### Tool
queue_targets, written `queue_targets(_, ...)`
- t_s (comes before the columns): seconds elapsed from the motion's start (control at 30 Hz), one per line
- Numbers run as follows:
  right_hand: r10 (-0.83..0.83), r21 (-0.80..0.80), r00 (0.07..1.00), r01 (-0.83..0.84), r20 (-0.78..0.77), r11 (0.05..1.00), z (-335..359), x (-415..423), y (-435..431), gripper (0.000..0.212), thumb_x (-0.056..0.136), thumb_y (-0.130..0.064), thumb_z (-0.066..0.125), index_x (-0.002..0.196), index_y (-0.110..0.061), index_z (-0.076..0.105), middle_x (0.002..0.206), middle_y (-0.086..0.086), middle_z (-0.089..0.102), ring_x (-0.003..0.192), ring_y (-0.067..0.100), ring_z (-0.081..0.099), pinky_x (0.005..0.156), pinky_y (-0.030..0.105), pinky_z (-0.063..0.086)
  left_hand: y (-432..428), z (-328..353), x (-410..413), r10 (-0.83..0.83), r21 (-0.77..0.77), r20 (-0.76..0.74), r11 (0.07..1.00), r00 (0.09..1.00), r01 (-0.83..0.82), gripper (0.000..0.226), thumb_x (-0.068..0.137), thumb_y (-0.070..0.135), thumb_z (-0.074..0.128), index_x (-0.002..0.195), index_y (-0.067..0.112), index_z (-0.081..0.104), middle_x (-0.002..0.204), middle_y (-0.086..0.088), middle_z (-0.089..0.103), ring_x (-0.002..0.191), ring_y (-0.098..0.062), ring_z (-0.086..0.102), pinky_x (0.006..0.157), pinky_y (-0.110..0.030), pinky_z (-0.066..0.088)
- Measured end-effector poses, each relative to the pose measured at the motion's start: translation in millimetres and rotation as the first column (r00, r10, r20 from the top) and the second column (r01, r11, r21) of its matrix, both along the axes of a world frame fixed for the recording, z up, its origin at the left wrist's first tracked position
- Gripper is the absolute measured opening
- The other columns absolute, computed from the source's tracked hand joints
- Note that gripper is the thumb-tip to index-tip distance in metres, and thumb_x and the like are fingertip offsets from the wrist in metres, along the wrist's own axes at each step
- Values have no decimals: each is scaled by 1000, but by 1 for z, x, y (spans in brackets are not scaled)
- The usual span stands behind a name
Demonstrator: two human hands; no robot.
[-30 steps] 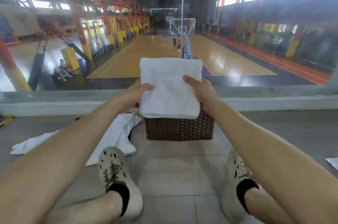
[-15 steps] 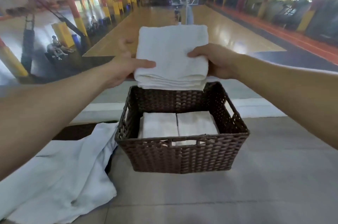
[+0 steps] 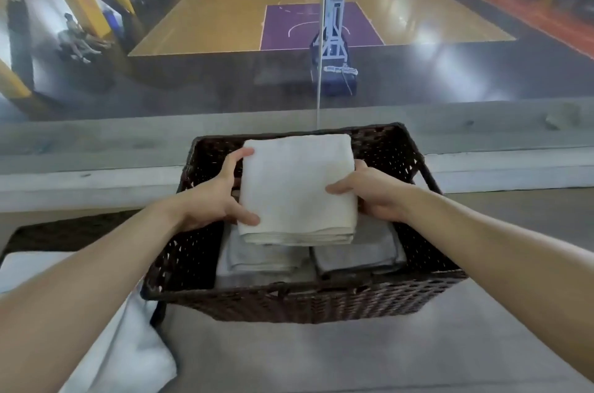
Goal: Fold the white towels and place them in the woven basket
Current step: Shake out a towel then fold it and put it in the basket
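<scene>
Beyond the woven basket (image 3: 321, 302), past a pale concrete ledge (image 3: 96, 151) and a glass pane, a basketball court (image 3: 250, 7) fills the upper view, blurred; the hoop stand (image 3: 334, 42) rises directly behind the basket, and small figures farther back are too soft to make out. The dark brown basket sits on a grey tiled floor (image 3: 321, 360), its near wall and left side fully visible, its far right corner partly covered by the right forearm. To the left of the basket an unfolded white towel (image 3: 128, 351) lies on the floor, cut off by the frame edge and partly covered by the left arm. Inside the basket, two folded towels (image 3: 356, 254) lie side by side on the bottom, shaded grey, their far halves hidden. Above them, within the basket's rim, a folded white towel (image 3: 297, 187) is held flat; whether it touches the two below cannot be told. The left hand (image 3: 212, 200) clasps its left edge, thumb on top, fingers mostly hidden underneath. The right hand (image 3: 369, 196) clasps its right edge likewise, fingers tucked out of sight.
</scene>
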State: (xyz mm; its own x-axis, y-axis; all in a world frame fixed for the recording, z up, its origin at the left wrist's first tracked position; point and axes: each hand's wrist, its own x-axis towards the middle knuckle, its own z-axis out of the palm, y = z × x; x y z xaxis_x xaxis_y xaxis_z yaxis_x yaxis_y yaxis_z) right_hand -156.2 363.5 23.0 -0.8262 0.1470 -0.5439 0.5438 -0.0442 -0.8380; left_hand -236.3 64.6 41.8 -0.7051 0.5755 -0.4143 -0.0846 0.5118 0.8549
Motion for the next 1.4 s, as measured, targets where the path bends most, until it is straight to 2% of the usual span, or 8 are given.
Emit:
queue_targets(0.27, 20, 298, 964, -101, 264, 949, -9, 15, 16, 41, 89, 2, 67, 130, -3, 61, 129, 20, 68, 112, 42, 68, 97, 59, 59, 51, -33, 10, -141, -158, 95, 975, 985, 155, 149, 64, -10, 97, 160, 63, 11, 136, -21, 63, 116, -37, 73, 94, -51, 65)
queue_targets(0.5, 12, 690, 929, -282, 369, 666, -2, 11, 33, 47, 101, -10, 54, 145, 7, 52, 148, 26, 54, 139, 43, 52, 108, 46, 46, 122, -56, 19, -144, -171, 40, 974, 989, 149, 146, 68, -8, 96, 167, 53, 6, 142, -14, 50, 113, -27, 65, 79, -34, 66)
queue_targets(0.63, 73, 742, 840, -511, 537, 434, -13, 7, 31, 79, 106, -14, 45, 163, 11, -4, 164, 32, 30, 140, 45, 50, 94, 40, 49, 130, -73, 20, -156, -206, -1, 967, 988, 152, 150, 65, -1, 101, 171, 40, 3, 157, -9, 44, 124, -22, 53, 67, -14, 57)
queue_targets(0.8, 191, 788, 768, -611, 612, -69, -26, 16, 23, 94, 93, -17, 71, 164, 2, 12, 162, 27, 25, 144, 42, 42, 105, 46, 54, 142, -87, 24, -313, -445, -163, 870, 936, 213, 162, 58, 37, 107, 170, 38, -9, 170, -12, 27, 148, -31, 41, 113, -35, 45)
queue_targets(0.9, 343, 756, 674, -574, 654, -315, -36, 9, 30, 141, 73, -58, 91, 169, -16, -3, 174, 20, -2, 161, 42, 8, 128, 55, 26, 140, -89, 18, -578, -760, -350, 635, 738, 138, 165, 48, 82, 92, 170, 40, -11, 174, -16, -6, 161, -40, 6, 130, -51, 25)
queue_targets(1.0, 397, 638, 521, -722, 756, -268, -46, -5, 49, 152, 70, -71, 87, 167, -26, -20, 176, 10, -21, 164, 36, -10, 133, 54, 11, 137, -93, 10, -678, -799, -316, 568, 663, 200, 164, 47, 96, 79, 170, 38, -12, 177, -7, -26, 166, -35, -9, 134, -51, 11)
queue_targets(1.2, 428, 626, 503, -748, 751, -221, -46, -13, 49, 152, 68, -68, 90, 169, -24, -15, 177, 10, -14, 164, 37, -1, 131, 55, 19, 140, -80, 12, -671, -802, -229, 540, 705, 254, 165, 45, 96, 79, 168, 41, -15, 176, 0, -29, 165, -35, 14, 126, -52, 36)
queue_targets(1.4, 543, 848, 681, -517, 492, -120, 7, 8, 12, 86, 87, -63, 76, 153, -17, 45, 152, 7, 50, 133, 32, 56, 104, 51, 54, 96, 3, 28, -650, -760, -479, 644, 590, 92, 113, 71, 86, 72, 164, 35, 34, 159, 5, 45, 140, -23, 53, 106, -47, 54)
